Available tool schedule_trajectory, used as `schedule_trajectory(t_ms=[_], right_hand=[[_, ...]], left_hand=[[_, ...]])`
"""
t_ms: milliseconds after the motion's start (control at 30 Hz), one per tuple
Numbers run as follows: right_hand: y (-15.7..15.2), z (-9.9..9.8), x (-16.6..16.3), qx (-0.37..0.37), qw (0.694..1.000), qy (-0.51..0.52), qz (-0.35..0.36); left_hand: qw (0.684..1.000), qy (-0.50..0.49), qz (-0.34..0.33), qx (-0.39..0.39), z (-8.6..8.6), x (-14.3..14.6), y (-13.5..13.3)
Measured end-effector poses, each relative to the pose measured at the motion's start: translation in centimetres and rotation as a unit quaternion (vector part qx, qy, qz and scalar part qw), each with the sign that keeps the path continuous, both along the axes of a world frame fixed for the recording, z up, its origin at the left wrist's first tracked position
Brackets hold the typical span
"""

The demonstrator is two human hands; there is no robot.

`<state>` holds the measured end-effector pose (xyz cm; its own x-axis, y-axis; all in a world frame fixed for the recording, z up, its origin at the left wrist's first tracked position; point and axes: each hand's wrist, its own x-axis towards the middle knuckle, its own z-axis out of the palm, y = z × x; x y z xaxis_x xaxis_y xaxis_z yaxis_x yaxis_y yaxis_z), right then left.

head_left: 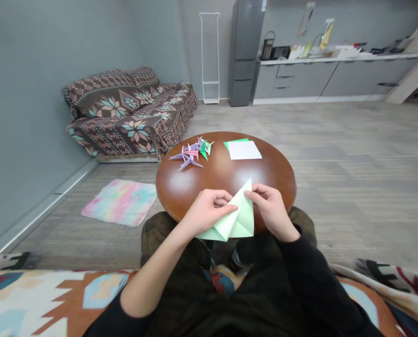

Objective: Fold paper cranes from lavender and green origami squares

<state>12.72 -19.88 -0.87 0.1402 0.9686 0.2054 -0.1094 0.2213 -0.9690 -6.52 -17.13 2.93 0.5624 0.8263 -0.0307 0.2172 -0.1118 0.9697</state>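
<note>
Head view: pale green paper (pixel 239 217) folded between two hands at the near edge of a round wooden table (pixel 223 175).

Farther off, a patterned sofa (pixel 132 110) against the grey wall, a pastel rug (pixel 119 201) on the floor beside the table. On the tabletop, a white sheet over a green one (pixel 244 150) at the far side, a cluster of folded paper cranes (pixel 193 153) to its left. Nearest, left hand (pixel 205 210) pinching the paper's left flap, fingers closed on it; right hand (pixel 274 208) gripping the upper right edge just below the raised point. Paper spanning the gap between both grips, lower part hanging past the table rim.
</note>
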Motion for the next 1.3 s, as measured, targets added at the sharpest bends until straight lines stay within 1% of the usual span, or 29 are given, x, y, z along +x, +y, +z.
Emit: schedule_trajectory(t_ms=[100,267,300,333,367,433,467,500,533,567,600,667,733,800,867,900,967,1033,1100,1200,1267,1300], right_hand=[[0.0,0.4,-0.2,-0.001,1.000,-0.028,0.014],[0.2,0.6,-0.4,-0.019,0.993,-0.068,0.090],[0.3,0.5,-0.5,-0.019,0.993,-0.077,0.093],[0.3,0.5,-0.5,-0.013,0.993,-0.087,0.080],[0.3,0.4,-0.4,0.002,0.994,-0.101,0.046],[0.0,0.5,-0.2,0.069,0.985,-0.150,-0.057],[-0.3,0.6,-0.1,0.114,0.971,-0.179,-0.108],[-0.6,0.7,0.0,0.161,0.954,-0.220,-0.124],[-1.0,0.8,0.1,0.196,0.944,-0.253,-0.087],[-1.3,0.9,0.2,0.216,0.937,-0.273,-0.032],[-1.6,0.9,0.1,0.225,0.931,-0.288,-0.003],[-1.9,0.8,-0.1,0.212,0.928,-0.306,0.015],[-1.7,0.5,-0.3,0.180,0.942,-0.282,-0.008],[-1.3,0.3,-0.4,0.135,0.959,-0.245,-0.039],[-0.8,0.3,-0.3,0.084,0.975,-0.200,-0.045],[-0.6,0.3,-0.2,0.060,0.982,-0.177,-0.038],[-0.2,0.1,-0.1,0.024,0.991,-0.132,-0.015],[0.0,-0.1,0.0,0.001,0.996,-0.092,-0.004],[0.0,-0.4,0.1,-0.008,0.998,-0.063,-0.008],[-0.2,-0.3,0.5,0.013,0.998,-0.068,-0.005],[-0.5,0.2,0.8,0.041,0.993,-0.101,0.044],[-0.7,0.6,1.0,0.053,0.989,-0.109,0.084]], left_hand=[[0.999,-0.007,-0.038,-0.006,-0.4,0.0,-0.1],[0.999,-0.032,-0.015,0.010,-0.5,0.2,-0.2],[0.999,-0.040,-0.013,0.005,-0.5,0.3,-0.1],[0.999,-0.052,-0.006,0.001,-0.7,0.3,0.0],[0.998,-0.066,0.010,-0.002,-0.9,0.3,0.2],[0.993,-0.099,0.061,-0.002,-1.4,0.2,0.8],[0.989,-0.114,0.091,0.000,-1.8,0.1,1.1],[0.985,-0.126,0.119,0.000,-2.1,0.1,1.4],[0.980,-0.138,0.143,-0.003,-2.4,0.0,1.7],[0.976,-0.147,0.163,-0.007,-2.7,-0.1,1.9],[0.972,-0.153,0.175,-0.013,-2.9,-0.2,2.1],[0.971,-0.160,0.175,-0.026,-3.3,-0.2,2.2],[0.971,-0.177,0.162,-0.017,-3.6,-0.2,2.2],[0.965,-0.205,0.162,0.026,-3.8,-0.3,2.1],[0.959,-0.226,0.158,0.058,-4.0,-0.5,2.2],[0.961,-0.229,0.145,0.055,-4.1,-0.6,2.3],[0.964,-0.240,0.111,0.015,-4.2,-0.8,2.5],[0.956,-0.274,0.099,-0.025,-4.2,-0.9,2.6],[0.946,-0.304,0.105,-0.045,-4.3,-0.9,2.8],[0.947,-0.300,0.096,-0.060,-4.5,-0.9,3.0],[0.951,-0.292,0.089,-0.053,-4.6,-1.0,3.1],[0.952,-0.289,0.089,-0.044,-4.6,-1.0,3.2]])
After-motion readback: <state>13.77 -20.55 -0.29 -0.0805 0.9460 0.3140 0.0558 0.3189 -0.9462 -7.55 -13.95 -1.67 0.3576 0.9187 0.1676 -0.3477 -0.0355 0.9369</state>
